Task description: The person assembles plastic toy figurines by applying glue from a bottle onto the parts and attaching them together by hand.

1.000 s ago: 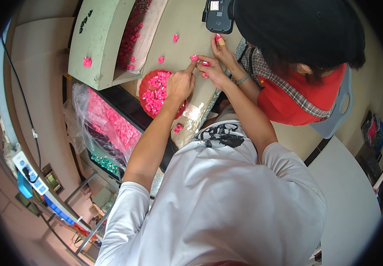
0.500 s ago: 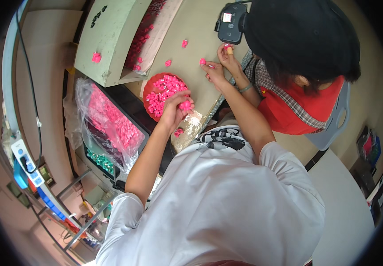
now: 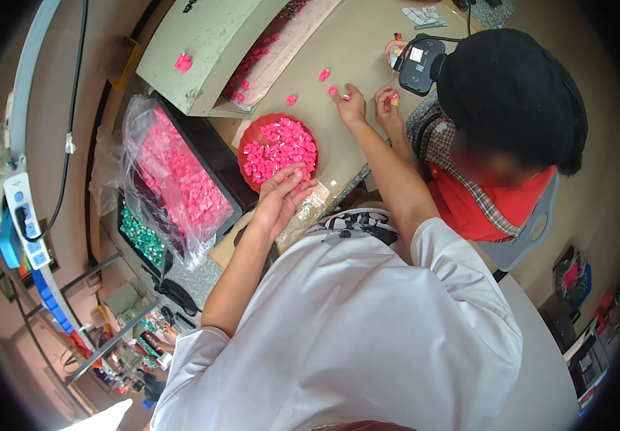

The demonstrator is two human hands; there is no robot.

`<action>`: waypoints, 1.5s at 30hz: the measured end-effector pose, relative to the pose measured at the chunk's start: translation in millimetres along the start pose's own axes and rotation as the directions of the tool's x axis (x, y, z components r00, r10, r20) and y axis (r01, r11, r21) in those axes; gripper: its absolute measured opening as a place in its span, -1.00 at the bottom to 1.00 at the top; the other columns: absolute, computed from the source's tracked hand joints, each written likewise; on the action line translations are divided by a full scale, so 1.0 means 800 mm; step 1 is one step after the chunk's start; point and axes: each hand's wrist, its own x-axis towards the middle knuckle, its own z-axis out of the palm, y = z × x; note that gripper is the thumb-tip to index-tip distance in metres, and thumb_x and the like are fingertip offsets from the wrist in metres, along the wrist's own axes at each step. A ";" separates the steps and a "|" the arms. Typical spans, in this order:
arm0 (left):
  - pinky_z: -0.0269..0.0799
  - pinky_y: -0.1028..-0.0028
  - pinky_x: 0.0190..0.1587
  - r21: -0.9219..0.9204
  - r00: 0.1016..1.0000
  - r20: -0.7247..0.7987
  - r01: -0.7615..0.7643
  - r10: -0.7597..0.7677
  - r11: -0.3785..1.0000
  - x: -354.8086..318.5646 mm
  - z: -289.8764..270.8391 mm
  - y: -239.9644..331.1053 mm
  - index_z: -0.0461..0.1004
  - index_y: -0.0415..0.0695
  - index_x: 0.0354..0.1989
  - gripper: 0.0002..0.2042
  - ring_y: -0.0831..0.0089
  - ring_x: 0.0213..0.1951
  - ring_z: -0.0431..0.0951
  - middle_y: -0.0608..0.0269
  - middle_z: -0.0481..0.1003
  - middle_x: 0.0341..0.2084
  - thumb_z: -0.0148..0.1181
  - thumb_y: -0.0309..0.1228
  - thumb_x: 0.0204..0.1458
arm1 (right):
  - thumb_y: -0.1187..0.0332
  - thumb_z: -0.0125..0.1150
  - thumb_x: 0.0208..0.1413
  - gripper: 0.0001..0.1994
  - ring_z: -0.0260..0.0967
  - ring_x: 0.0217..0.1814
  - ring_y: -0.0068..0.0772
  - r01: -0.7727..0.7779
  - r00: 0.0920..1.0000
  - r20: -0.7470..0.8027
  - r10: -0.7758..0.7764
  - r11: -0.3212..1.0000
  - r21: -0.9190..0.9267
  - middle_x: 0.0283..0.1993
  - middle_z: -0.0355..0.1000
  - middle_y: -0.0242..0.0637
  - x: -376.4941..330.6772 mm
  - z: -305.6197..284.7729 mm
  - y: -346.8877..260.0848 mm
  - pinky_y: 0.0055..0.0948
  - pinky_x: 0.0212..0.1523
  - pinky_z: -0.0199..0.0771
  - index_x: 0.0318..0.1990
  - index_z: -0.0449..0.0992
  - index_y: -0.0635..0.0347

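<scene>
1. Left of centre in the frame: reaching over the lower right rim of a red bowl with the left hand, fingers half curled against the heaped pink pieces; cannot tell whether any are gripped.
2. Above centre: pinching a single pink piece between the fingers of the right hand, over the counter, clear of the bowl.
3. Since a second ago: brought the left hand down from the right fingertips to the bowl; seemingly leaves the right hand to manage its piece alone, with the supply within the left's reach.
4. Upper middle: two loose pink pieces on the counter.
5. Upper right: near a co-worker's hand, also with pink at the fingertips.
6. Left: a clear plastic bag of more pink pieces.
</scene>
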 end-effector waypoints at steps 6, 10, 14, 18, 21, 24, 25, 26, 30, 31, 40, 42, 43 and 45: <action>0.57 0.48 -0.19 0.056 0.973 0.062 -0.225 0.222 0.973 -0.031 0.013 0.026 0.42 -0.25 0.08 -0.68 0.41 -0.25 0.59 0.18 0.55 -0.22 0.18 -0.58 0.13 | 0.36 0.29 0.11 -0.74 0.30 -0.42 -0.66 -0.096 0.905 0.421 -0.058 0.937 0.336 -0.47 0.42 -0.41 -0.116 -0.073 -0.060 -0.60 -0.36 0.34 -0.06 0.57 0.23; 0.58 0.38 -0.15 0.137 0.919 0.089 -0.392 0.383 0.910 -0.079 0.037 0.060 0.39 -0.26 0.12 -0.61 0.37 -0.25 0.59 0.11 0.54 -0.14 0.19 -0.65 0.08 | 0.41 0.34 0.08 -0.78 0.15 -0.46 -0.75 0.081 0.740 0.563 -0.368 0.880 0.468 -0.57 0.20 -0.59 -0.207 -0.151 -0.184 -0.65 -0.40 0.22 -0.12 0.57 0.23; 0.53 0.49 -0.13 0.227 0.798 0.166 -0.603 0.580 0.765 -0.116 0.044 0.080 0.50 -0.30 -0.06 -0.70 0.52 -0.17 0.53 0.13 0.53 -0.12 0.25 -0.72 0.00 | 0.39 0.41 0.00 -0.73 0.20 -0.47 -0.67 0.180 0.549 0.650 -0.526 0.833 0.523 -0.43 0.39 -0.39 -0.242 -0.182 -0.257 -0.60 -0.40 0.25 -0.15 0.55 0.29; 0.50 0.40 -0.01 0.322 0.635 0.224 -0.764 0.739 0.559 -0.149 0.053 0.093 0.50 -0.31 -0.09 -0.71 0.39 -0.05 0.52 0.08 0.51 -0.10 0.26 -0.74 -0.02 | 0.41 0.47 -0.07 -0.70 0.24 -0.53 -0.57 0.303 0.487 0.597 -0.637 0.765 0.569 -0.39 0.45 -0.31 -0.266 -0.174 -0.297 -0.57 -0.45 0.26 -0.18 0.56 0.31; 0.48 0.38 0.02 0.405 0.548 0.321 -0.817 0.772 0.412 -0.169 0.048 0.105 0.50 -0.33 -0.09 -0.73 0.30 -0.02 0.51 -0.01 0.46 -0.04 0.24 -0.71 0.01 | 0.45 0.43 -0.04 -0.75 0.20 -0.56 -0.59 0.364 0.493 0.525 -0.693 0.713 0.599 -0.53 0.32 -0.36 -0.280 -0.166 -0.307 -0.56 -0.50 0.16 -0.18 0.57 0.30; 0.49 0.39 -0.02 0.447 0.534 0.322 -0.814 0.782 0.372 -0.189 0.045 0.114 0.45 -0.34 -0.01 -0.73 0.33 -0.05 0.49 -0.03 0.35 0.04 0.16 -0.66 0.10 | 0.53 0.42 -0.06 -0.78 0.15 -0.60 -0.63 0.478 0.462 0.414 -0.784 0.613 0.629 -0.55 0.31 -0.37 -0.288 -0.162 -0.316 -0.59 -0.56 0.09 -0.23 0.57 0.32; 0.50 0.40 -0.04 0.435 0.552 0.280 -0.802 0.786 0.409 -0.196 0.044 0.111 0.43 -0.33 0.02 -0.72 0.35 -0.06 0.49 -0.02 0.33 0.05 0.15 -0.64 0.12 | 0.55 0.43 -0.08 -0.79 0.15 -0.61 -0.63 0.479 0.470 0.372 -0.801 0.585 0.655 -0.55 0.32 -0.36 -0.291 -0.159 -0.319 -0.60 -0.58 0.07 -0.25 0.57 0.33; 0.48 0.42 -0.08 0.393 0.564 0.278 -0.805 0.777 0.444 -0.198 0.038 0.108 0.40 -0.33 0.06 -0.70 0.39 -0.07 0.48 0.00 0.30 0.04 0.15 -0.61 0.14 | 0.55 0.43 -0.08 -0.79 0.15 -0.61 -0.63 0.478 0.463 0.378 -0.801 0.586 0.655 -0.55 0.32 -0.36 -0.293 -0.159 -0.320 -0.60 -0.58 0.07 -0.25 0.57 0.33; 0.45 0.38 -0.02 0.357 0.543 0.281 -0.825 0.791 0.439 -0.206 0.036 0.109 0.42 -0.34 0.03 -0.69 0.31 -0.06 0.48 -0.02 0.38 -0.02 0.21 -0.62 0.09 | 0.56 0.45 -0.11 -0.79 0.25 -0.61 -0.58 0.577 0.401 0.277 -0.873 0.476 0.664 -0.53 0.40 -0.30 -0.300 -0.157 -0.326 -0.59 -0.61 0.16 -0.27 0.58 0.34; 0.45 0.37 -0.02 0.371 0.518 0.305 -0.837 0.799 0.402 -0.208 0.038 0.111 0.43 -0.33 0.01 -0.69 0.28 -0.05 0.48 -0.03 0.40 -0.04 0.22 -0.61 0.08 | 0.56 0.46 -0.12 -0.78 0.28 -0.61 -0.56 0.603 0.376 0.257 -0.890 0.446 0.662 -0.53 0.41 -0.29 -0.301 -0.158 -0.327 -0.59 -0.62 0.19 -0.27 0.58 0.34; 0.46 0.37 -0.10 0.426 0.423 0.393 -0.871 0.816 0.246 -0.220 0.041 0.112 0.48 -0.31 -0.05 -0.70 0.25 -0.10 0.50 -0.03 0.44 -0.11 0.30 -0.57 0.02 | 0.56 0.46 -0.14 -0.76 0.35 -0.59 -0.52 0.598 0.343 0.219 -0.914 0.392 0.699 -0.52 0.44 -0.24 -0.307 -0.163 -0.326 -0.60 -0.61 0.29 -0.26 0.59 0.36; 0.46 0.37 -0.12 0.454 0.391 0.421 -0.872 0.818 0.182 -0.223 0.043 0.115 0.49 -0.31 -0.06 -0.71 0.25 -0.13 0.51 -0.03 0.45 -0.12 0.31 -0.57 0.01 | 0.57 0.46 -0.14 -0.76 0.36 -0.59 -0.52 0.581 0.343 0.221 -0.913 0.391 0.713 -0.51 0.45 -0.24 -0.308 -0.163 -0.325 -0.60 -0.61 0.29 -0.26 0.58 0.36; 0.46 0.37 -0.13 0.473 0.372 0.441 -0.870 0.817 0.141 -0.225 0.045 0.115 0.50 -0.31 -0.08 -0.71 0.25 -0.15 0.51 -0.03 0.45 -0.14 0.32 -0.57 -0.01 | 0.58 0.45 -0.14 -0.76 0.36 -0.58 -0.52 0.576 0.344 0.222 -0.912 0.392 0.718 -0.50 0.46 -0.23 -0.309 -0.164 -0.325 -0.60 -0.60 0.30 -0.26 0.58 0.37; 0.46 0.37 -0.13 0.492 0.354 0.459 -0.865 0.815 0.099 -0.228 0.047 0.114 0.51 -0.31 -0.09 -0.71 0.26 -0.17 0.51 -0.03 0.45 -0.15 0.33 -0.57 -0.03 | 0.59 0.45 -0.14 -0.76 0.37 -0.58 -0.52 0.568 0.345 0.224 -0.912 0.393 0.723 -0.49 0.47 -0.22 -0.310 -0.165 -0.325 -0.60 -0.60 0.30 -0.26 0.58 0.37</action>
